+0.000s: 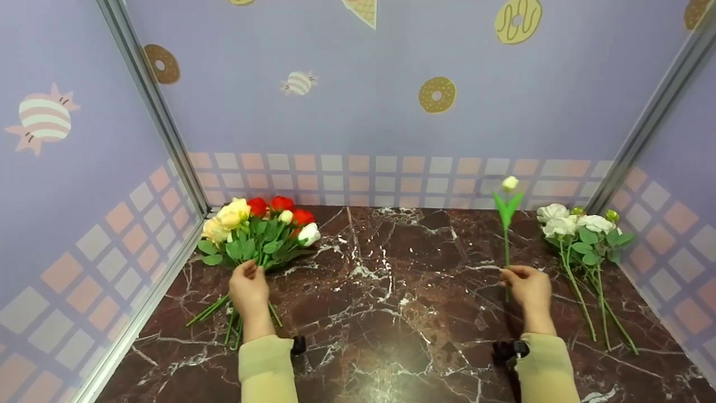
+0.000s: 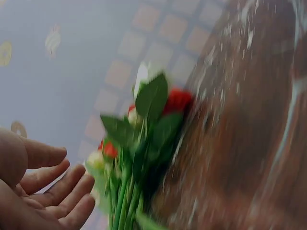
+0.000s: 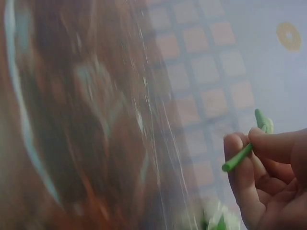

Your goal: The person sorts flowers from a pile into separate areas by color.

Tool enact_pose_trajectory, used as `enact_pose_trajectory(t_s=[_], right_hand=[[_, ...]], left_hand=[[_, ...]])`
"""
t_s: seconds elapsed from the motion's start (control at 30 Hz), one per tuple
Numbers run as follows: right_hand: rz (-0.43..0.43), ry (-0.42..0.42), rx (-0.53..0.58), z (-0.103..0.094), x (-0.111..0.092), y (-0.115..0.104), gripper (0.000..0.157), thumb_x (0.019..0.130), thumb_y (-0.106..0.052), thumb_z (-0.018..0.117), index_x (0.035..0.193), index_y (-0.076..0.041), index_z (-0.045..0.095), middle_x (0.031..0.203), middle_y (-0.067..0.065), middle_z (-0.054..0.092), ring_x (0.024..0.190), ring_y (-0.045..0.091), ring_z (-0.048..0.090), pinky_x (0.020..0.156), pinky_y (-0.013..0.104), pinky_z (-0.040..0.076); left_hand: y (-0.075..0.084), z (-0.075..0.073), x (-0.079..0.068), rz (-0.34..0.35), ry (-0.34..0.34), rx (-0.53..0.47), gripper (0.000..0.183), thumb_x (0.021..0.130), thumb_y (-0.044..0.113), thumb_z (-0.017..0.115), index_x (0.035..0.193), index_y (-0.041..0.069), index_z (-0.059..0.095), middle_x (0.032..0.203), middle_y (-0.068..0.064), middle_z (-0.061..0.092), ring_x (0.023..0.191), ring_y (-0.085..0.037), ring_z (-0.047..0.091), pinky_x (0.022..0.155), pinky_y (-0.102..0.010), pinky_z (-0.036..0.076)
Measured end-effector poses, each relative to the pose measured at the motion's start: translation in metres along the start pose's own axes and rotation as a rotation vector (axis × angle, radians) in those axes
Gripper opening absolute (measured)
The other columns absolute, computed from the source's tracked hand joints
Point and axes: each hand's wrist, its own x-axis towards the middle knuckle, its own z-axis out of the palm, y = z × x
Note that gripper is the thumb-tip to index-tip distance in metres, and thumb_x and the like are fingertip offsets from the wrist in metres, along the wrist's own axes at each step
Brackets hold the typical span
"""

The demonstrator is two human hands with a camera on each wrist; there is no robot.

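Note:
Upright in my right hand [image 1: 528,290] is a white tulip [image 1: 507,208] with green leaves, its stem pinched between thumb and fingers. The right wrist view shows the cut end of that stem [image 3: 236,160] poking out past the fingertips. Over the stems of a mixed bunch of flowers [image 1: 254,238] on the left is my left hand [image 1: 249,290]. In the left wrist view its fingers [image 2: 62,189] are loosely bent with nothing between them, beside the green stems. The bunch has yellow, red and white blooms and lies on the table.
White flowers [image 1: 582,229] with long stems lie at the right side of the dark marbled table [image 1: 391,313]. Patterned purple panels [image 1: 358,112] stand at the back and both sides, joined by metal posts [image 1: 643,117].

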Motion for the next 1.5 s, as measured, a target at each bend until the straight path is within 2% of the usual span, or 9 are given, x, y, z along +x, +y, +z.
enact_pose_trajectory(t_s=[0.17, 0.27, 0.4, 0.53, 0.77, 0.83, 1.07, 1.33, 1.5], right_hand=[[0.047, 0.063, -0.095, -0.015, 0.002, 0.013, 0.034, 0.099, -0.014, 0.069, 0.125, 0.008, 0.069, 0.110, 0.025, 0.076, 0.062, 0.000, 0.068, 0.056, 0.015, 0.047], [0.060, 0.095, -0.140, -0.021, 0.003, 0.020, 0.032, 0.099, -0.014, 0.068, 0.123, 0.008, 0.070, 0.105, 0.025, 0.077, 0.070, 0.016, 0.074, 0.057, 0.020, 0.048], [0.102, 0.101, -0.201, -0.025, 0.001, 0.026, 0.032, 0.101, -0.017, 0.066, 0.122, 0.007, 0.070, 0.109, 0.026, 0.075, 0.095, 0.040, 0.071, 0.069, 0.037, 0.055], [0.131, 0.094, -0.230, -0.029, 0.000, 0.030, 0.034, 0.102, -0.017, 0.063, 0.123, 0.007, 0.069, 0.119, 0.029, 0.070, 0.105, 0.048, 0.063, 0.083, 0.052, 0.054], [0.141, 0.079, -0.261, -0.031, 0.002, 0.035, 0.033, 0.102, -0.016, 0.061, 0.121, 0.009, 0.070, 0.125, 0.032, 0.067, 0.114, 0.053, 0.058, 0.097, 0.061, 0.051], [0.146, 0.070, -0.273, -0.031, 0.003, 0.036, 0.032, 0.101, -0.016, 0.062, 0.120, 0.008, 0.071, 0.126, 0.031, 0.067, 0.116, 0.053, 0.058, 0.100, 0.062, 0.049], [0.147, 0.028, -0.310, -0.030, 0.002, 0.039, 0.030, 0.100, -0.017, 0.065, 0.117, 0.006, 0.073, 0.128, 0.030, 0.067, 0.118, 0.054, 0.056, 0.103, 0.062, 0.048], [0.130, 0.011, -0.284, -0.029, 0.002, 0.040, 0.028, 0.098, -0.018, 0.068, 0.115, 0.003, 0.075, 0.133, 0.030, 0.063, 0.122, 0.055, 0.055, 0.107, 0.062, 0.046], [0.111, -0.004, -0.282, -0.029, 0.003, 0.041, 0.027, 0.096, -0.019, 0.071, 0.115, 0.000, 0.076, 0.136, 0.029, 0.062, 0.125, 0.054, 0.054, 0.109, 0.061, 0.044]], left_hand=[[-0.009, -0.012, 0.002, -0.032, -0.019, 0.215, 0.040, 0.105, 0.011, 0.056, 0.143, -0.001, 0.054, 0.141, -0.026, 0.056, 0.129, -0.045, 0.055, 0.112, -0.062, 0.042], [-0.013, -0.014, 0.004, -0.050, -0.062, 0.300, 0.041, 0.105, 0.011, 0.056, 0.144, -0.001, 0.054, 0.142, -0.027, 0.056, 0.131, -0.047, 0.051, 0.116, -0.064, 0.035], [-0.017, -0.013, 0.007, -0.075, -0.090, 0.371, 0.042, 0.103, 0.011, 0.058, 0.143, 0.000, 0.054, 0.145, -0.031, 0.051, 0.136, -0.051, 0.043, 0.118, -0.065, 0.032], [-0.021, -0.011, 0.007, -0.117, -0.070, 0.416, 0.044, 0.101, 0.013, 0.061, 0.143, 0.001, 0.054, 0.148, -0.037, 0.040, 0.141, -0.054, 0.032, 0.119, -0.066, 0.031], [-0.024, -0.012, 0.006, -0.166, -0.093, 0.442, 0.048, 0.101, 0.007, 0.059, 0.148, 0.006, 0.049, 0.155, -0.034, 0.037, 0.151, -0.053, 0.019, 0.124, -0.066, 0.021], [-0.024, -0.013, 0.006, -0.166, -0.099, 0.438, 0.048, 0.101, 0.004, 0.056, 0.148, 0.006, 0.049, 0.155, -0.033, 0.038, 0.152, -0.052, 0.020, 0.125, -0.066, 0.020], [-0.022, -0.013, 0.006, -0.140, -0.072, 0.368, 0.043, 0.100, -0.003, 0.049, 0.142, -0.001, 0.055, 0.146, -0.036, 0.043, 0.138, -0.055, 0.037, 0.118, -0.066, 0.034], [-0.022, -0.012, 0.004, -0.067, -0.008, 0.346, 0.032, 0.103, 0.003, 0.054, 0.132, -0.007, 0.061, 0.134, -0.034, 0.056, 0.133, -0.053, 0.045, 0.121, -0.061, 0.035], [-0.021, -0.013, 0.005, -0.076, -0.033, 0.291, 0.033, 0.106, 0.007, 0.053, 0.134, -0.008, 0.061, 0.135, -0.033, 0.059, 0.126, -0.052, 0.053, 0.109, -0.062, 0.046]])
